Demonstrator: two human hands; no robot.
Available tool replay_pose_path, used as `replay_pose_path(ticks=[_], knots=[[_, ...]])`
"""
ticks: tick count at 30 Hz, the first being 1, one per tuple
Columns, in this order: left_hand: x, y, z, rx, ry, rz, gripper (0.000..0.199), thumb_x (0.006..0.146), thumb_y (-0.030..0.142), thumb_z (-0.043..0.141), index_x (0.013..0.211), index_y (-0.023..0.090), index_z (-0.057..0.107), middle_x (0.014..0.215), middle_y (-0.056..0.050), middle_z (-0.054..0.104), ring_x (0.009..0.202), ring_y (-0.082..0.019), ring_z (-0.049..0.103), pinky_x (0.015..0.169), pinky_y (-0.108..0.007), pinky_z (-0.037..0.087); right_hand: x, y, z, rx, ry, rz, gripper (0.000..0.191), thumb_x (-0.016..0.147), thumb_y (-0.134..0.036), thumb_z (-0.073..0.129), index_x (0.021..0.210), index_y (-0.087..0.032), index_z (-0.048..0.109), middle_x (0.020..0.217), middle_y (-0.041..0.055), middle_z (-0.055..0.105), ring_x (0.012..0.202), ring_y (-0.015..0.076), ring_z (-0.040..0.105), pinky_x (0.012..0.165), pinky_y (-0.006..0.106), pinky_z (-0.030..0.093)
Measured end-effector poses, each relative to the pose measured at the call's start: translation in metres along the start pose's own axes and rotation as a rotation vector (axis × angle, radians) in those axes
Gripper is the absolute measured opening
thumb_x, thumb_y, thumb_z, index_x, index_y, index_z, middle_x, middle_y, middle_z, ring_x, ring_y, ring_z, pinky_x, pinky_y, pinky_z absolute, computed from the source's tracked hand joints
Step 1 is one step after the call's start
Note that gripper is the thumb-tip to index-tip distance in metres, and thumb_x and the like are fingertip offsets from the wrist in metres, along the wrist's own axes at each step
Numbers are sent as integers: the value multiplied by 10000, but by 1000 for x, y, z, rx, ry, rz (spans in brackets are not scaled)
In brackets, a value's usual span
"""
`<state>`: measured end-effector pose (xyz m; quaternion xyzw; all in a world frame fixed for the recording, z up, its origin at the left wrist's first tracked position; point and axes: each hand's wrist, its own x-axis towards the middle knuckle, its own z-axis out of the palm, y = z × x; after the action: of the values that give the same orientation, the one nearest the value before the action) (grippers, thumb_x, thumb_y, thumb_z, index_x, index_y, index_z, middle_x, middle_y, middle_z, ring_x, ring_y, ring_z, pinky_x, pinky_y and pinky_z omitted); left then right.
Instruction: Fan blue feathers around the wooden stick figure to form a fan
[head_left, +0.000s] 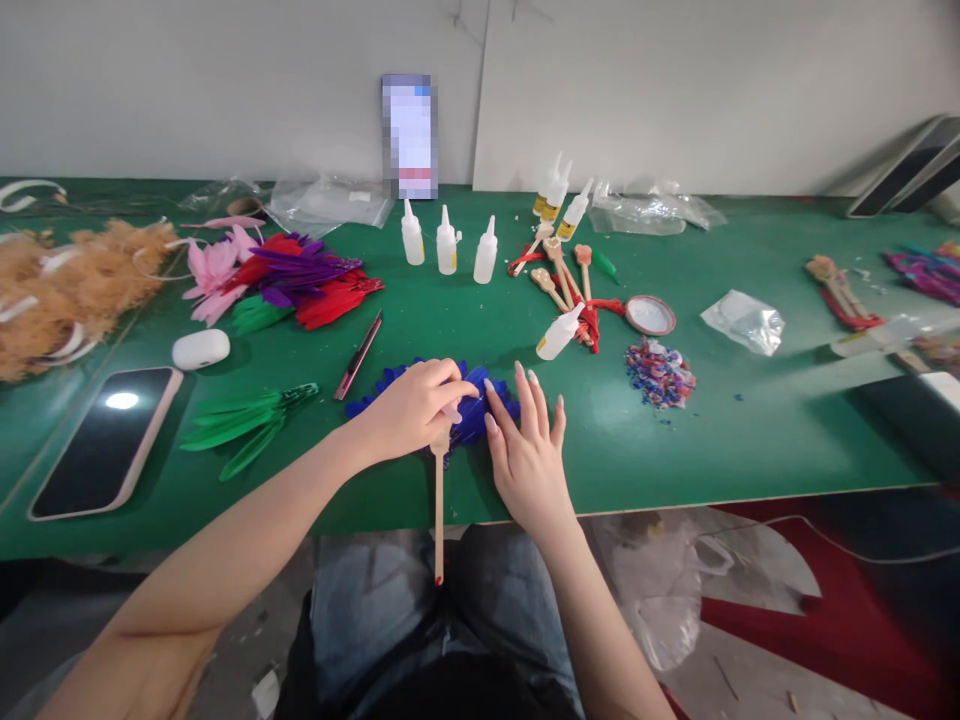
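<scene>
A fan of blue feathers (pixel 474 425) lies at the table's front edge, with a flat wooden stick (pixel 439 510) running from it past the edge toward my lap. My left hand (pixel 412 405) is over the fan's left half, its fingers closed in a pinch just above the top of the stick. What the fingertips hold, if anything, is too small to make out. My right hand (pixel 529 455) is open with fingers apart, the index fingertip touching the feathers on the right. Both hands hide much of the fan. A slim cutter knife (pixel 358 355) lies beyond my left wrist.
Glue bottles (pixel 448 243) stand at the back; another glue bottle (pixel 559 333) leans nearer. Several wooden sticks (pixel 559 265) with red ties lie behind a bead pile (pixel 660 375) and a round lid (pixel 650 315). Green feathers (pixel 244 425), a phone (pixel 109 440) and an earbud case (pixel 201 349) lie left.
</scene>
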<state>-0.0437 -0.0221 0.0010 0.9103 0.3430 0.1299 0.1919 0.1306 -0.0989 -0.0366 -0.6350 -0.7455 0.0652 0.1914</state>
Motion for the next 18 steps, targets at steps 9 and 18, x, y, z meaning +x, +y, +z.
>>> replay_pose_path(ticks=[9, 18], knots=[[1, 2, -3, -25, 1, -27, 363, 835, 65, 367, 1103, 135, 601, 925, -72, 532, 867, -183, 493, 795, -330, 406, 0, -1, 0, -35, -6, -2, 447, 986, -300, 253, 1420, -243, 348, 1544, 84, 129, 1408, 263, 141, 1107, 551, 114], [0, 1, -1, -36, 14, -22, 310, 851, 83, 372, 1044, 133, 609, 912, -65, 530, 854, -182, 491, 789, -330, 407, 0, 0, 1, -41, 4, -3, 445, 987, -307, 249, 1415, -247, 356, 1542, 89, 136, 1406, 267, 153, 1099, 560, 129]])
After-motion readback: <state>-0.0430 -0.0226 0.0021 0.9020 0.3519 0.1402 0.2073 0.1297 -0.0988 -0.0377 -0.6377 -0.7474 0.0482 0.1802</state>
